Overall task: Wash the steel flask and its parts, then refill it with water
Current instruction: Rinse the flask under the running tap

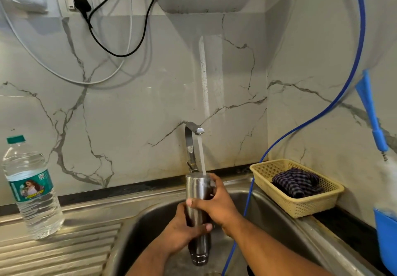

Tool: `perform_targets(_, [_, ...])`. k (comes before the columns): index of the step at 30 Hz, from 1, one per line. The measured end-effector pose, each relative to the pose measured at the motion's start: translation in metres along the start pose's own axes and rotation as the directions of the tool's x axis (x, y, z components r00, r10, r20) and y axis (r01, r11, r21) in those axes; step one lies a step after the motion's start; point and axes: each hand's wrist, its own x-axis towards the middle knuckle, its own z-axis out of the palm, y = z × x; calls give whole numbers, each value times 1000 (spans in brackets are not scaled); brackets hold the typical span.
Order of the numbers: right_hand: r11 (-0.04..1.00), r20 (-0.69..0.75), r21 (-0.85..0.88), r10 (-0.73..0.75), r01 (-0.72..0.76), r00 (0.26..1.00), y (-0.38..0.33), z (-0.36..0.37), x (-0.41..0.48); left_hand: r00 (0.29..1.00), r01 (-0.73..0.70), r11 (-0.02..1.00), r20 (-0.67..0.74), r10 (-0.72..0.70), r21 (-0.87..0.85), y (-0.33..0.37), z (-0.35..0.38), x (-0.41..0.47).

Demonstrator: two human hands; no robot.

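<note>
The steel flask (196, 186) stands upright over the sink (148, 217), its open mouth under the tap (191, 138). A stream of water runs from the tap onto the flask's top. My left hand (182, 231) grips the flask's lower body. My right hand (214, 203) grips the upper body, with the thumb near the rim. No cap or other flask part is in sight.
A plastic water bottle (32, 189) with a green cap stands on the ribbed drainboard at left. A yellow basket (300, 202) holding a checked cloth sits right of the sink. A blue hose (249, 200) drops into the basin. Cables hang on the marble wall.
</note>
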Motion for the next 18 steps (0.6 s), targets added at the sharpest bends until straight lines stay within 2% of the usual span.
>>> perform_targets(3, [998,-5,-50,-28,27,1000,-2,4,-1,997,-71,996,-34,73,48,3,5,1])
perform_targets(14, [996,-51,75,-36,40,998,-3,-7,5,998,18,957,68,2,-291,16,10,-2])
perform_targets(18, [993,-109,106,60,-49,992,-4,-15,9,994,58,921,104,-19,-386,21,6,-2])
